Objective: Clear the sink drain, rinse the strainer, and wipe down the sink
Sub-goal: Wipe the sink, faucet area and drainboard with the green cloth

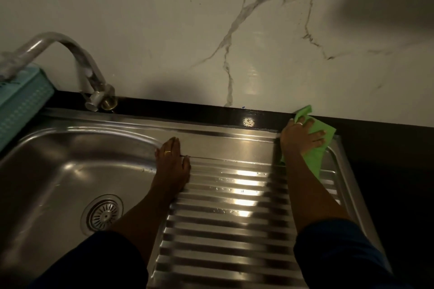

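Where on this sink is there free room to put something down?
The ribbed drainboard between the left hand and the right hand is bare. So is the basin around the strainer. Crowded: the far right corner, where the right hand presses the cloth.

basin (pixel 58 171) left of drainboard (pixel 234 218), strainer (pixel 103 214) in basin, tap (pixel 94 87) behind.

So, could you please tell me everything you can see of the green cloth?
The green cloth is a thin, soft-looking, bright green fabric, crumpled flat rather than folded neatly. It lies at the far right corner of the steel drainboard, one corner reaching over the black counter strip toward the wall. The right hand presses it down with spread fingers; its middle is hidden beneath that hand.
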